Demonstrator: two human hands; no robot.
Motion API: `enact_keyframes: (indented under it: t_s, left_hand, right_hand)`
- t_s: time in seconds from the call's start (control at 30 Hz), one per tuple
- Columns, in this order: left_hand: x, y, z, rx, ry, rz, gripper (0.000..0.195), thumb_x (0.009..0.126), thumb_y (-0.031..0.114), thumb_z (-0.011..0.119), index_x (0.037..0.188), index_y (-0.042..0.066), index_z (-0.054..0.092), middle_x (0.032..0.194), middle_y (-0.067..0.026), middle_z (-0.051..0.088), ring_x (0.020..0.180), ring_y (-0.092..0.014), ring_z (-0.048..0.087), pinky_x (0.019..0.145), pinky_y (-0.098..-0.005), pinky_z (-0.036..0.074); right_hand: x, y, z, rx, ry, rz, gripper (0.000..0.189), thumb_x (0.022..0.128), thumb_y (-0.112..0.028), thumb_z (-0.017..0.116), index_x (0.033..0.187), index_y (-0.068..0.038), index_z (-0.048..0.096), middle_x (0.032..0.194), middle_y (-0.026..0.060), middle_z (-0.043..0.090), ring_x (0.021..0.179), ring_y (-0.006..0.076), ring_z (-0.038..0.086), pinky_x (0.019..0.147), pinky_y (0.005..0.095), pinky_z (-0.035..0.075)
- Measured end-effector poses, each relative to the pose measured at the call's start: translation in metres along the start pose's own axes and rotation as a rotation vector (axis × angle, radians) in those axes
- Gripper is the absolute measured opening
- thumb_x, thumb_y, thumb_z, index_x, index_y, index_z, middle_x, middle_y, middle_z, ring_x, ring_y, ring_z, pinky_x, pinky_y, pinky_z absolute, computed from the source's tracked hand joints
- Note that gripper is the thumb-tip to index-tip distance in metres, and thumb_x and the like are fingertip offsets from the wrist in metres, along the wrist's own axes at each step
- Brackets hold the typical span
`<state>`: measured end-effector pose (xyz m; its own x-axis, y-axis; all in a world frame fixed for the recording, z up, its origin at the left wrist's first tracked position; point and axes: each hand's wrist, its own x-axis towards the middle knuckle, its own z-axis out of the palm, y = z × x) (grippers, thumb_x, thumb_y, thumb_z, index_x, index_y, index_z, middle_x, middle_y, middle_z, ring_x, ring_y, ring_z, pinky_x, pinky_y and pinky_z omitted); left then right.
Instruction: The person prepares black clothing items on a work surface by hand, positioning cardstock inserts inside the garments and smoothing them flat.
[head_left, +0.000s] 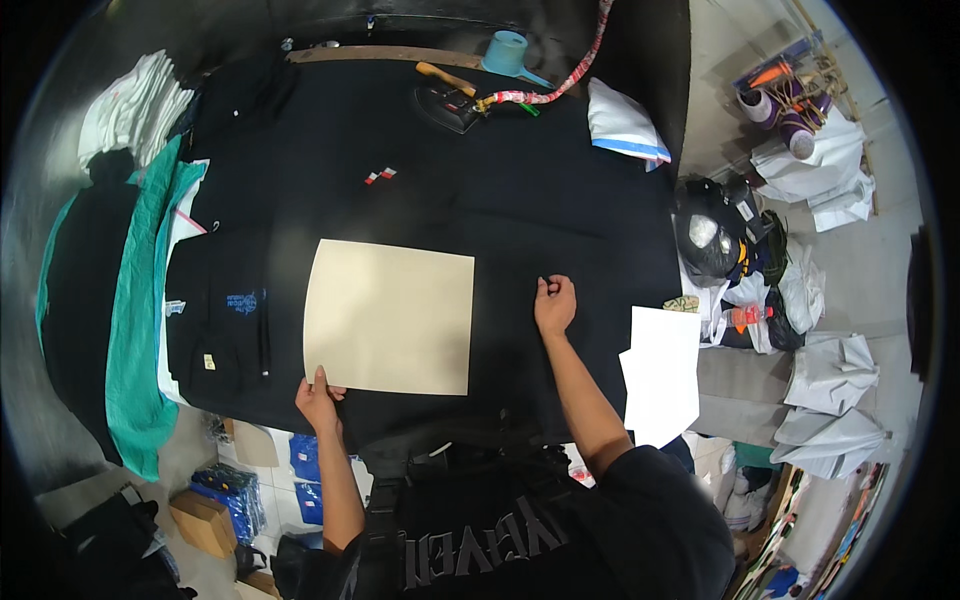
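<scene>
A cream sheet of paper or card (389, 319) lies over the black cloth-covered table before me. My left hand (320, 401) grips its near left corner, thumb on top and fingers underneath. To the sheet's right, my right hand (556, 305) is apart from it, over the black cloth (517, 202). Its fingers are curled in, and nothing shows in them. Left of the sheet rests a black garment (225, 262) with a blue print and a small pale tag (209, 361). White sheets (661, 375) lie near my right forearm.
At the far side sit an iron (448, 111) with a wrapped hose (559, 91), a light blue dipper (507, 54) and a white folded bag (624, 124). White garments (135, 105) are stacked far left, near green fabric (142, 322). Bags and a helmet-like black item (705, 232) crowd the right.
</scene>
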<state>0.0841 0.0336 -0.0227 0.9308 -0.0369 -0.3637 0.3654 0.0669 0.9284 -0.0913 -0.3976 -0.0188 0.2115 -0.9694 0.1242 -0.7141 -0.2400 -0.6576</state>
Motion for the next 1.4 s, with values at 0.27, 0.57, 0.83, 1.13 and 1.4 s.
enact_keyframes:
  t_s: [0.27, 0.57, 0.83, 1.13, 1.4]
  left_hand:
    - [0.007, -0.004, -0.005, 0.005, 0.002, -0.027, 0.020, 0.103, 0.019, 0.069, 0.102, -0.001, 0.068, 0.074, -0.0083, 0.071, 0.054, -0.012, 0.064, 0.048, -0.0231, 0.047]
    - [0.001, 0.000, -0.022, 0.003, -0.005, -0.090, 0.017, 0.101, 0.017, 0.071, 0.097, 0.003, 0.063, 0.079, -0.0088, 0.071, 0.059, -0.015, 0.069, 0.050, -0.0247, 0.052]
    - [0.000, 0.007, -0.024, 0.013, 0.080, -0.016, 0.021, 0.098, 0.018, 0.075, 0.102, 0.003, 0.061, 0.080, -0.0065, 0.070, 0.057, -0.013, 0.067, 0.046, -0.0229, 0.047]
    - [0.024, 0.010, -0.023, 0.126, 0.115, 0.027, 0.018, 0.094, 0.016, 0.078, 0.099, 0.003, 0.067, 0.073, -0.0030, 0.068, 0.051, -0.010, 0.059, 0.044, -0.0235, 0.040]
    - [0.022, 0.002, -0.021, 0.095, 0.065, 0.034, 0.014, 0.094, 0.009, 0.078, 0.089, 0.000, 0.068, 0.071, -0.0010, 0.065, 0.057, -0.008, 0.057, 0.052, -0.0246, 0.048]
  right_hand:
    - [0.005, 0.019, 0.011, -0.084, 0.007, -0.150, 0.020, 0.092, -0.022, 0.077, 0.086, -0.005, 0.069, 0.081, 0.0070, 0.067, 0.076, 0.0257, 0.064, 0.072, 0.0403, 0.051]
    - [-0.021, 0.064, -0.098, 0.506, -0.523, 0.178, 0.024, 0.098, -0.018, 0.073, 0.079, -0.005, 0.064, 0.069, 0.0017, 0.062, 0.061, 0.0087, 0.055, 0.058, 0.0276, 0.045]
    - [-0.148, 0.104, -0.214, -0.134, -1.591, 0.215, 0.021, 0.081, 0.000, 0.070, 0.101, 0.000, 0.077, 0.085, 0.0075, 0.074, 0.070, 0.0123, 0.068, 0.063, 0.0279, 0.054]
    - [-0.138, -0.008, -0.068, 0.398, -0.955, 0.287, 0.021, 0.097, -0.020, 0.075, 0.102, 0.000, 0.071, 0.076, 0.0025, 0.069, 0.059, 0.0086, 0.061, 0.055, 0.0246, 0.049]
    - [-0.154, -0.013, -0.032, 0.306, -0.888, 0.127, 0.018, 0.090, -0.018, 0.081, 0.083, -0.003, 0.074, 0.069, -0.0021, 0.065, 0.059, 0.0060, 0.056, 0.055, 0.0242, 0.046]
